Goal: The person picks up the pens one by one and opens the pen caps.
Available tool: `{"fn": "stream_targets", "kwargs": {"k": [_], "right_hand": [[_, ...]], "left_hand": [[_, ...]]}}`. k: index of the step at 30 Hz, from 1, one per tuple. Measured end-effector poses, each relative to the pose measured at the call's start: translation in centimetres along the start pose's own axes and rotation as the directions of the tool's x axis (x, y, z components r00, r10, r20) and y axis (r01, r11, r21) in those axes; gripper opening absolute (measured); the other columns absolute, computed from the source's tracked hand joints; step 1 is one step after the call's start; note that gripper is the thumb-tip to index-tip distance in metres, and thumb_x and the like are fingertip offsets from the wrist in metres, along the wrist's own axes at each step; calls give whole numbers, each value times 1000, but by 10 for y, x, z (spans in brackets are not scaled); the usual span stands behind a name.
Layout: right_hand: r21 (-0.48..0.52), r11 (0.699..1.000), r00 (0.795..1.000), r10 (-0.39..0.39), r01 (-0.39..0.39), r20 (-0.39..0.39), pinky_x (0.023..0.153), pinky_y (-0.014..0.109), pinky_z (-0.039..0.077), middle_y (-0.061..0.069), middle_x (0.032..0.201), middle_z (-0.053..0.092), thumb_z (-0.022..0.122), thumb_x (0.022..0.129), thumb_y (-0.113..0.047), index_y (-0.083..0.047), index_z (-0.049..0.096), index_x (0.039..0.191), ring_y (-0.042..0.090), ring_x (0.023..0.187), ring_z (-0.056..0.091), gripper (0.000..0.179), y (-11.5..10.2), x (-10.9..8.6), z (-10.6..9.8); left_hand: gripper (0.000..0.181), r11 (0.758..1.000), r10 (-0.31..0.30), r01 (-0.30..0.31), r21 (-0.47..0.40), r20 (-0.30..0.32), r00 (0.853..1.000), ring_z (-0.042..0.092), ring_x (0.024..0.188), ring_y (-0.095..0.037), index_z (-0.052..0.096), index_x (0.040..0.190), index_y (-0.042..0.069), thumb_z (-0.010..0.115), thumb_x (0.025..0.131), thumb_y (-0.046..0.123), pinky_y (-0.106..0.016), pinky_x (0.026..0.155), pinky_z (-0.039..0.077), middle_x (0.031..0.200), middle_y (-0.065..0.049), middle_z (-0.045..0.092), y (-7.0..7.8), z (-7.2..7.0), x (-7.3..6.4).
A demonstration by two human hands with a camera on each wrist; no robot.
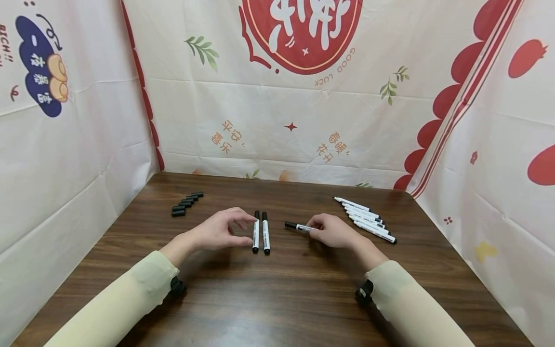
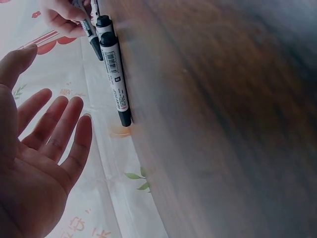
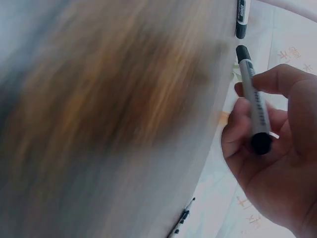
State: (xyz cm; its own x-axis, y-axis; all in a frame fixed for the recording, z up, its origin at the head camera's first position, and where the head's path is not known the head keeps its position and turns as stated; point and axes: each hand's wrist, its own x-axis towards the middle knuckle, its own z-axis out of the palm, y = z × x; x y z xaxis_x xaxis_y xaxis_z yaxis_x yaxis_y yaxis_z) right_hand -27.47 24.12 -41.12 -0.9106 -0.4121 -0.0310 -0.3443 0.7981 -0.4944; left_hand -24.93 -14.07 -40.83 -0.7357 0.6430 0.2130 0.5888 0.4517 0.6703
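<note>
Two capped white markers with black ends lie side by side mid-table, the left marker (image 1: 256,236) and the right marker (image 1: 266,233). My left hand (image 1: 225,229) hovers beside the left one, thumb and fingers spread apart; in the left wrist view the palm (image 2: 39,173) shows with nothing in it. My right hand (image 1: 334,231) pinches a third capped marker (image 1: 299,226) between thumb and fingers. Its black cap points left, toward the pair. In the right wrist view this held marker (image 3: 255,99) runs across the fingers, its black end near the palm.
Several black marker caps (image 1: 184,205) lie in a slanted row at the back left. On the right, several uncapped white markers (image 1: 366,219) lie in another slanted row. The brown wooden table (image 1: 260,303) meets a printed cloth backdrop (image 1: 277,111) behind and at both sides.
</note>
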Motion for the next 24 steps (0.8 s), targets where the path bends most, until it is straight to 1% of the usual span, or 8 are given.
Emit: {"fn": "stream_targets", "kwargs": {"k": [5,8,10,12,15,17,21,24], "right_hand": [[53,998,999,-21,23,-45,77,36,49,0,98,72,65,106,-20,-15,79,116,16,82,59,18,-1,-8,-5],[90,994,997,-52,57,-62,76,34,49,-1,98,74,67,105,-21,-17,80,116,16,83,60,18,-5,-13,-7],[131,988,995,-69,77,-67,76,33,49,1,100,76,68,105,-21,-19,81,117,16,85,61,18,-8,-16,-9],[179,979,994,-91,101,-65,77,32,51,5,105,79,69,106,-21,-21,82,120,16,88,62,19,-12,-19,-11],[267,955,991,-121,131,-51,80,30,54,14,113,80,70,107,-19,-21,82,124,16,93,66,21,-17,-24,-13],[303,940,988,-146,154,-50,82,28,55,17,117,80,70,107,-19,-20,81,127,15,96,68,22,-20,-27,-13],[344,919,982,-183,190,-55,82,26,55,16,118,79,70,108,-20,-18,81,128,11,96,68,23,-28,-31,-12],[370,906,978,-199,205,-54,81,26,55,13,116,79,71,108,-21,-18,81,128,11,95,67,23,-35,-34,-11]], "left_hand": [[52,1000,-1,1,1,-4,1000,70,119,-25,71,144,13,86,98,34,-32,86,62,137,-14,69,4,-1,1],[52,1000,5,-5,-2,-7,1000,70,119,-25,72,143,12,86,98,33,-35,86,62,136,-15,69,5,-1,2],[52,1000,9,-9,-1,-12,1000,70,119,-24,72,143,12,86,98,33,-37,86,63,136,-13,69,6,-1,2],[51,1000,14,-14,0,-21,1000,70,118,-24,72,143,13,86,98,32,-38,86,63,134,-10,69,8,-1,2],[50,1000,23,-23,1,-32,999,71,117,-24,73,142,13,87,97,30,-35,85,63,133,-6,69,10,-1,2],[50,999,37,-37,-6,-39,999,71,116,-25,73,142,12,87,97,28,-33,83,63,132,-9,70,12,0,2],[49,996,81,-82,-22,-57,995,73,114,-28,73,141,10,88,96,23,-31,81,63,131,-11,70,16,3,4],[49,992,122,-124,-27,-71,990,74,111,-29,73,141,9,88,95,19,-32,80,64,129,-8,71,20,5,6]]}}
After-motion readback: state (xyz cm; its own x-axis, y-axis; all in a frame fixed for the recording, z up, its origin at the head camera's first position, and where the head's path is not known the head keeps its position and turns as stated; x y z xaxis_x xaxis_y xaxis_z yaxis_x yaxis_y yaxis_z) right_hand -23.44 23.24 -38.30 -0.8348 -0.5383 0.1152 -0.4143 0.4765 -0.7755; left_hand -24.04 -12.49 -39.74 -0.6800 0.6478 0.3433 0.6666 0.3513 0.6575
